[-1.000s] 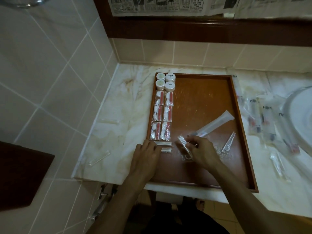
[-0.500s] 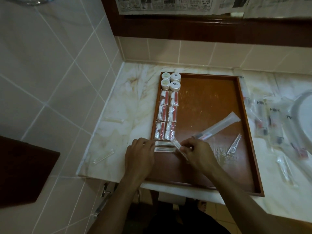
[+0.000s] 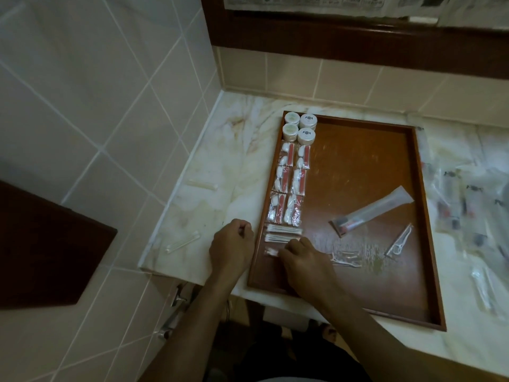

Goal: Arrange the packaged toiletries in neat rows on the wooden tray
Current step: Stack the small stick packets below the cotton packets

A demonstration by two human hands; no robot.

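- Head view shows our right hand (image 3: 301, 256) curled over a small clear packet (image 3: 271, 252), fingertips pinching it onto the wooden tray (image 3: 424, 227) just below two swab packets (image 3: 281, 234).
- Our left hand (image 3: 231, 248) rests on the table (image 3: 192, 213) just outside the tray's left rim, fingers loosely curled and holding nothing.
- To do this step well, we judge the packet should go down square with the swab packets above the right hand, its left edge in line with theirs, then be released flat.
- Beyond our fingers the column runs sachets (image 3: 287, 186) in pairs, then four round jars (image 3: 299, 127).
- Right of the right hand lie loose picks (image 3: 344, 259), another pick packet (image 3: 399, 241) and a long toothbrush packet (image 3: 371, 213), askew and unsorted.
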